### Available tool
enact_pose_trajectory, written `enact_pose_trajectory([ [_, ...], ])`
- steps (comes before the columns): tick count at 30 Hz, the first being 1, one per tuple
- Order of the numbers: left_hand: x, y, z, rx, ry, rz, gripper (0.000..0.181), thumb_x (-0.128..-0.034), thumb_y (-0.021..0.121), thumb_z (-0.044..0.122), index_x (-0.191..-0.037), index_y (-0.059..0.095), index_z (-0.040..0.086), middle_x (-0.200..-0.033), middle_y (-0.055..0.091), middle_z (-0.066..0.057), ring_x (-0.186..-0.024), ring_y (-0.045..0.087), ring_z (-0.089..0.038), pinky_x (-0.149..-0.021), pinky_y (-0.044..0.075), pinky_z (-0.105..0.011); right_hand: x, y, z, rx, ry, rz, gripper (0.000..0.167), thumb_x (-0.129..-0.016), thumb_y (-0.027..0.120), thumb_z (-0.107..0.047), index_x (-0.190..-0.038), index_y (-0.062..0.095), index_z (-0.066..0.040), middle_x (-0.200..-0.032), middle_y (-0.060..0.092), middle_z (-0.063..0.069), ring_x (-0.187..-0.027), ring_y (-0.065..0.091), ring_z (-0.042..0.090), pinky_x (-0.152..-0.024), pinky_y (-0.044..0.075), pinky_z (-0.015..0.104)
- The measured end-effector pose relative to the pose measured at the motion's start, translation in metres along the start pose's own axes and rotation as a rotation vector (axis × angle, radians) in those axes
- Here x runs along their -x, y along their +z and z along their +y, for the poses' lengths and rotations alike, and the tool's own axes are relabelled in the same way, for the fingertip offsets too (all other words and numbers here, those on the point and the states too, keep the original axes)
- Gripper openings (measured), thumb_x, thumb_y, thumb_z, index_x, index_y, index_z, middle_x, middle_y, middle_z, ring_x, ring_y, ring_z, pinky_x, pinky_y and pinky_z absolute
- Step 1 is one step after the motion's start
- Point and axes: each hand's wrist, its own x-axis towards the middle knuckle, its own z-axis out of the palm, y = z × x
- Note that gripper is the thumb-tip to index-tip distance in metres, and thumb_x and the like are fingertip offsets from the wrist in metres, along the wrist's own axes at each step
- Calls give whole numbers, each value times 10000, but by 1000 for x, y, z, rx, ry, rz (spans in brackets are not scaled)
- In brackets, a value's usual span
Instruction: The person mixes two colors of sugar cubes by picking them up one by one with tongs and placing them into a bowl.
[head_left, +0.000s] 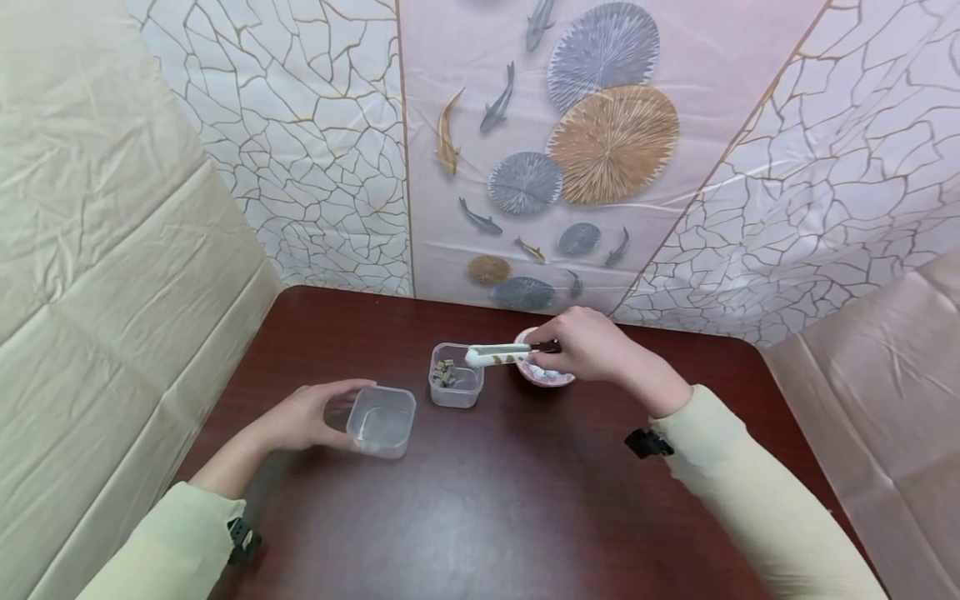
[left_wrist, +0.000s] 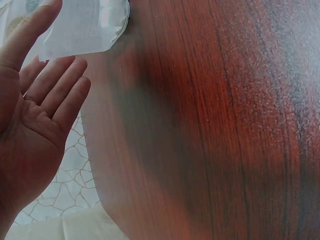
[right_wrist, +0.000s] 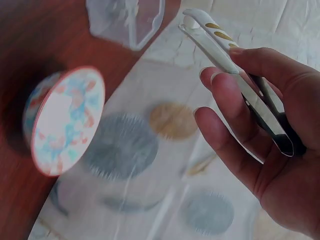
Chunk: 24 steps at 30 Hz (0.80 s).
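White-and-dark tongs [head_left: 498,356] sit pinched between the thumb and fingers of the right hand [head_left: 585,343], the two arms nearly together; a pale spot shows at their tips, too small to identify. The left hand [head_left: 307,415], thumb and fingers spread, grips a clear box [head_left: 381,421] by its sides. Between the hands, near the tongs' tips, a second box [head_left: 453,402] holds greyish cubes [head_left: 444,373] on its left. A patterned bowl [right_wrist: 34,107] with white contents stands below the right hand on the brown surface [head_left: 450,517]
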Motion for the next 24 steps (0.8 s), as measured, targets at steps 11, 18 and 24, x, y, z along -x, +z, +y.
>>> enact_pose_trajectory([
  [11,1,-1,0,-1,13,1,880,-770,985,301,-1516,571,80,-1418,674,-162,-1285,666,-383,-1039,555,-568,35,-7,45,-53,205,-68,215,-992,746,-201,-1164,824,-100,-596,665,-143,-511,619,-7,-773,608,490],
  [18,1,-1,0,2,11,4,888,-767,986,303,-1518,571,75,-1407,684,-158,-1280,669,-391,-1042,554,-564,42,2,69,-42,316,-96,268,-990,759,-222,-1194,808,-56,-571,676,-127,-510,643,18,-855,601,541],
  [24,0,-1,1,8,15,0,895,-763,988,307,-1517,569,66,-1407,684,-149,-1280,671,-380,-1044,550,-571,41,15,83,7,343,-106,272,-986,764,-250,-1183,813,-70,-545,667,-109,-504,657,48,-865,591,554],
])
